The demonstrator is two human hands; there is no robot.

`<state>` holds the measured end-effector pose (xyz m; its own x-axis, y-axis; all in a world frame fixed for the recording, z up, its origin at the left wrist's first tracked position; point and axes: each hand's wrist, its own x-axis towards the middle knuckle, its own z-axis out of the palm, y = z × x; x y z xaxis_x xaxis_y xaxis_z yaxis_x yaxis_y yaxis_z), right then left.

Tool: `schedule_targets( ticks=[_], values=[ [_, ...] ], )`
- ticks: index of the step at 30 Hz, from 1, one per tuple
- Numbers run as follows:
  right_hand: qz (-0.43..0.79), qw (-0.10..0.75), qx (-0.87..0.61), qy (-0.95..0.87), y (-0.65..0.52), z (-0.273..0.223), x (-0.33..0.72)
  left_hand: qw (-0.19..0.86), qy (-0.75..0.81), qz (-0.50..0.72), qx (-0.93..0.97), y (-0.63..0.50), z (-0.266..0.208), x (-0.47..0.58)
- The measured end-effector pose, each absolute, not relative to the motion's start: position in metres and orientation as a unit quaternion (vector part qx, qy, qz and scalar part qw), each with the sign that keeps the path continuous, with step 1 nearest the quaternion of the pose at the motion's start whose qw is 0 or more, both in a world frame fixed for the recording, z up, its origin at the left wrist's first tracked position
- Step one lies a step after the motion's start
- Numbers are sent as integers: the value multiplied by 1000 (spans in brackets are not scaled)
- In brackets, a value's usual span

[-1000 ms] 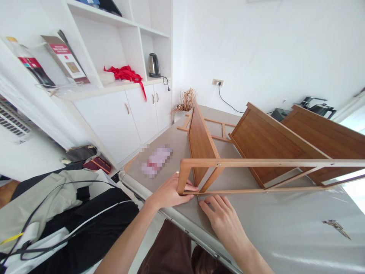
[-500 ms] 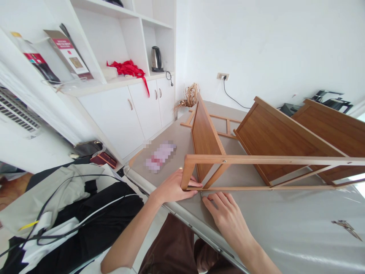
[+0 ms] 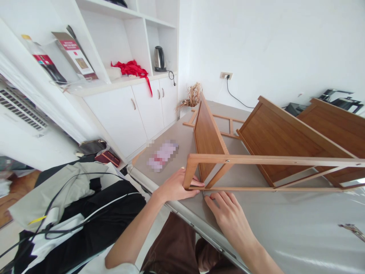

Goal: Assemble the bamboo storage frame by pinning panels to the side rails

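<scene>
Our left hand (image 3: 175, 187) clasps the near corner of the wooden rack (image 3: 265, 160), close to the front edge of the glossy grey table (image 3: 299, 224). Our right hand (image 3: 228, 209) curls beside the lower rail (image 3: 242, 188) (we cannot tell whether it pinches anything). Smooth tabletop stretches rightward towards a small metal item (image 3: 353, 230); flat brown panels (image 3: 209, 140) slant before a white wall (image 3: 256, 45).

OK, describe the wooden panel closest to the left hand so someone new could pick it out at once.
On the grey table stands a wooden frame with three brown panels in view. Follow the frame to the corner that the left hand holds; your panel rises behind that end. Of the three, it is the leftmost in view and nearest the white cabinet.
</scene>
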<state>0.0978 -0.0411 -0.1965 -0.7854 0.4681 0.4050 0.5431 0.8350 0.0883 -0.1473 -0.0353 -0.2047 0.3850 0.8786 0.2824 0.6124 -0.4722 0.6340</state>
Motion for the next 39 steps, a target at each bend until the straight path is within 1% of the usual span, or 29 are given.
schedule_targets(
  ticks=[6,15,25,34,39],
  values=[
    [-129,164,-273,-939,-42,-193,93,228,457,308,803,-36,-202,-147],
    [-101,188,-277,-937,-39,-195,94,218,462,309,803,-36,-206,-147],
    [-13,243,-321,-915,-42,-208,93,221,460,306,804,-35,-206,-147],
    [97,296,-345,-885,-40,-215,98,221,459,314,801,-37,-204,-146],
    [123,312,-358,-871,-40,-218,98,216,457,317,803,-36,-207,-147]
  ],
)
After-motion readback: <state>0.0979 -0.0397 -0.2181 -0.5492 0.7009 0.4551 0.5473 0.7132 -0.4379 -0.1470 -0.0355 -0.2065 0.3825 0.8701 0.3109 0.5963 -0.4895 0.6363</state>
